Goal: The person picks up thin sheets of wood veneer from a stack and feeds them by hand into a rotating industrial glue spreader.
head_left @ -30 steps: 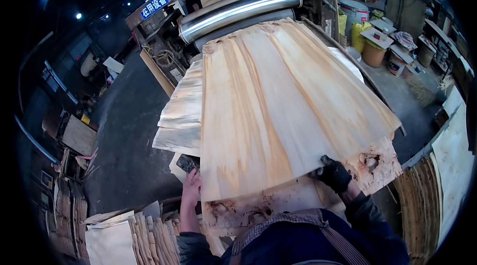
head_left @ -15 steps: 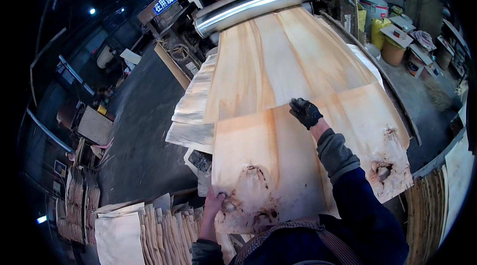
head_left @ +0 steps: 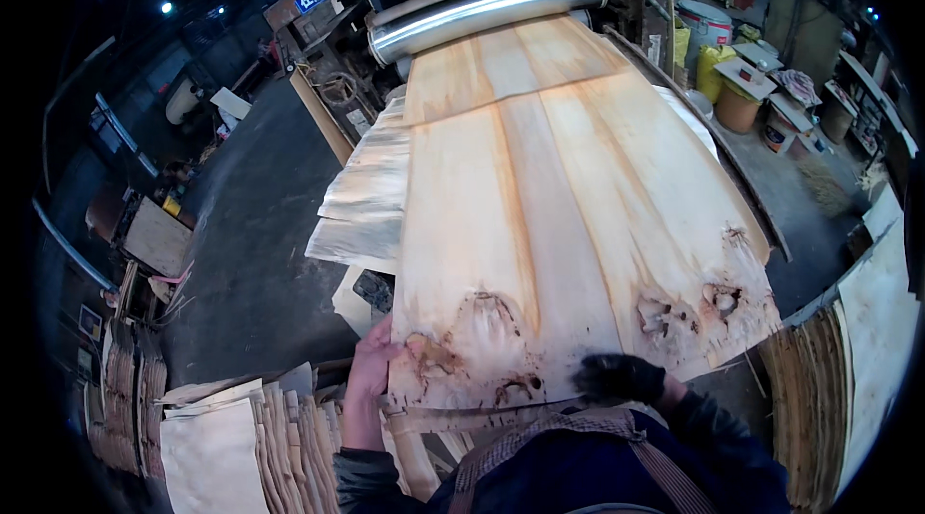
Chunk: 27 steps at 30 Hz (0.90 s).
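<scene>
A long, pale wood veneer sheet (head_left: 568,196) with brown streaks stretches away from me toward a shiny metal roller (head_left: 491,11). Its near end has dark knots and ragged holes. My bare left hand (head_left: 372,360) grips the sheet's left edge near the front corner; some of its fingers are hidden. My right hand (head_left: 619,378), in a black glove, lies over the near edge with its fingers stretched leftward, slightly blurred. Beyond a crosswise edge, more veneer (head_left: 511,56) continues up to the roller.
Several veneer sheets stand stacked (head_left: 217,447) at front left, with another stack (head_left: 809,408) at front right. Wavy veneer pieces (head_left: 361,186) jut out left of the long sheet. A rail (head_left: 708,148) runs along its right side. Buckets and a yellow bag (head_left: 711,71) stand at the back right.
My right hand has drawn back from the middle of the sheet to its near edge. The crosswise veneer edge now lies farther off, closer to the roller. My left hand stays at the left edge.
</scene>
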Available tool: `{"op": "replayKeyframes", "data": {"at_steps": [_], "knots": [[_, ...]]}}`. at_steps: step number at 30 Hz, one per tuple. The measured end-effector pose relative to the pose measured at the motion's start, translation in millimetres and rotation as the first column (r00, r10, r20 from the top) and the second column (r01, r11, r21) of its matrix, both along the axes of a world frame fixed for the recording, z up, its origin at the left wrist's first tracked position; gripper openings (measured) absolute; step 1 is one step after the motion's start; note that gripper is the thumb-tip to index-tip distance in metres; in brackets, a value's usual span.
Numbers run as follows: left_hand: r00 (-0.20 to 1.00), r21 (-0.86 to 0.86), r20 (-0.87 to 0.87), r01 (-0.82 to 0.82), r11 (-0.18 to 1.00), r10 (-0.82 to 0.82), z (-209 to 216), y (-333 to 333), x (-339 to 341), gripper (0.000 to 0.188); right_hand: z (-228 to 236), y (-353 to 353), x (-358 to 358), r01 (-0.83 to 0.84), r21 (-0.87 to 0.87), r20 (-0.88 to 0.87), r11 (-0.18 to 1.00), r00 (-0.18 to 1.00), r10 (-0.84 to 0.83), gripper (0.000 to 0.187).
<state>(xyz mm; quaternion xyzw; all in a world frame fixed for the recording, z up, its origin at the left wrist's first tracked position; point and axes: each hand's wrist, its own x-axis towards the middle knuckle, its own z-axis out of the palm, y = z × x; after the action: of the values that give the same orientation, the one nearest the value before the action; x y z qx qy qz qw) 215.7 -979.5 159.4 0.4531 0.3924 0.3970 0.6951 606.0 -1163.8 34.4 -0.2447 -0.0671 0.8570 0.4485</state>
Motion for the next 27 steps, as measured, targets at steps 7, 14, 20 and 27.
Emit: {"op": "replayKeyframes", "data": {"at_steps": [7, 14, 20, 27], "knots": [[0.991, 0.151, 0.042, -0.132, 0.98, 0.127, 38.5, 2.7, -1.4, 0.06, 7.7, -78.9, -6.6, 0.265, -0.026, 0.184, 0.964, 0.949, -0.256, 0.053], [0.989, 0.126, 0.029, -0.146, 0.981, 0.143, 27.1, 30.0, -25.4, 0.058, 60.9, -53.2, 3.9, 0.566, 0.227, 0.295, 0.792, 0.735, -0.61, 0.038], [0.89, 0.073, -0.339, -0.297, 0.952, 0.304, -71.9, 48.8, -33.5, 0.052, 54.9, 41.7, 32.0, 0.589, 0.287, 0.257, 0.756, 0.713, -0.653, 0.024], [0.331, 0.432, -0.87, 0.159, 0.888, 0.365, -161.1, -2.2, -9.0, 0.07, 20.2, 235.9, 90.7, 0.599, 0.216, 0.164, 0.771, 0.756, -0.634, 0.013]]}}
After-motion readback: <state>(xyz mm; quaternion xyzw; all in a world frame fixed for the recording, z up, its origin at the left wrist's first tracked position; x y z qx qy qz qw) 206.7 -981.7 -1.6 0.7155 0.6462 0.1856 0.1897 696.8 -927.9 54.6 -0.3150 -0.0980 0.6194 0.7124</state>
